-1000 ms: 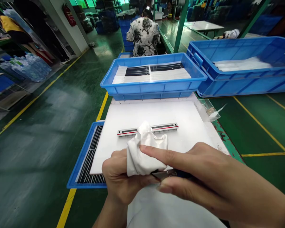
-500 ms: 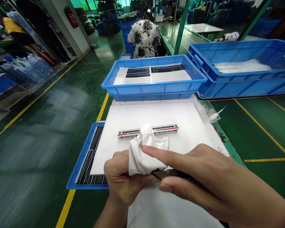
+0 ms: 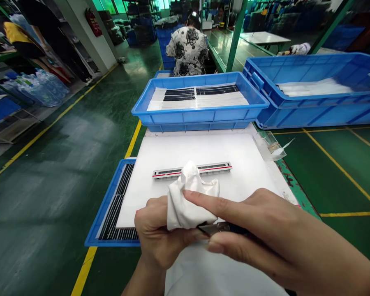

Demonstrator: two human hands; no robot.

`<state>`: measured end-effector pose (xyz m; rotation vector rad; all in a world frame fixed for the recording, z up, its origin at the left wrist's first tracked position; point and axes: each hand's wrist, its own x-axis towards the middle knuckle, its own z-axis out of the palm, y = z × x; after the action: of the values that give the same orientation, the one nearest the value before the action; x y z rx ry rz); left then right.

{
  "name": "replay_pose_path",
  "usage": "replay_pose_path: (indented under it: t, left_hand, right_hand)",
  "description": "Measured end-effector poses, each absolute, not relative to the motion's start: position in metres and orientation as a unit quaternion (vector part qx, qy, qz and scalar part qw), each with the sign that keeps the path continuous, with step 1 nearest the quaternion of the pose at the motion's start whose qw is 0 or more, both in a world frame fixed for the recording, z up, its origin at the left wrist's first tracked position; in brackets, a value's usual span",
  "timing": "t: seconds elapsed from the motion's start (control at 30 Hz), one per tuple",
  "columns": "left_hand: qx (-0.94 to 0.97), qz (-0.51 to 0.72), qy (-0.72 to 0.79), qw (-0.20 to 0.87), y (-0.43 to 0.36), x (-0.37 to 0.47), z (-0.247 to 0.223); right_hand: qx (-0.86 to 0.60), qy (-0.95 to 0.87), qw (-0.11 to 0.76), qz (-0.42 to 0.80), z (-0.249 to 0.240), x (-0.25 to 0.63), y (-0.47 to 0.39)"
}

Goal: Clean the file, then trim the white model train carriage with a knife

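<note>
Head view, and lying on the flat white rectangular board (image 3: 234,148) is a slim silver-grey model train carriage (image 3: 216,167) with a red stripe and dark window band; over the board's near part, a crumpled smooth white cloth (image 3: 189,207), peaked on top; then, by the board's near edge, a thin dark-handled tool (image 3: 226,227) with a grey metal blade. Left hand (image 3: 156,226): fingers curled, clamped on the cloth. Right hand (image 3: 265,222): index fingertip against the cloth, tool pinched between thumb and fingers. Directions, then: the carriage lies lengthwise across the board, right end slightly farther from the near edge; the cloth's peak points toward the board's far edge, hiding the carriage's middle, contact impossible to tell; the tool's long axis runs sideways, blade tip toward the board's left side, at the cloth's lower edge.
</note>
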<state>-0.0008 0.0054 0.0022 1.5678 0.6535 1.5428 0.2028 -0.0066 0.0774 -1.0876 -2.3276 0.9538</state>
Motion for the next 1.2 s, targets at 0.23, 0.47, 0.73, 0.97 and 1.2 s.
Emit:
replay_pose_path:
  t: [0.23, 0.47, 0.73, 0.97, 1.2]
  left_hand:
    - [0.626, 0.614, 0.251, 0.41, 0.0067, -0.0006, 0.0017]
    - [0.621, 0.617, 0.251, 0.412, 0.006, -0.0003, 0.0008]
    - [0.62, 0.625, 0.245, 0.406, 0.0071, -0.0014, -0.0031]
    - [0.633, 0.618, 0.236, 0.402, 0.0079, -0.001, 0.0005]
    - [0.637, 0.62, 0.24, 0.39, 0.0075, -0.0018, -0.0008]
  right_hand:
    - [-0.385, -0.823, 0.194, 0.369, 0.078, 0.2025, -0.0056]
    - [-0.392, -0.832, 0.202, 0.337, 0.0776, 0.2021, -0.0054]
    - [-0.4, -0.838, 0.194, 0.317, 0.0755, 0.2017, -0.008]
    - [-0.396, -0.839, 0.196, 0.318, 0.0767, 0.2015, -0.0053]
    - [-0.392, -0.84, 0.198, 0.319, 0.0769, 0.2031, -0.0058]
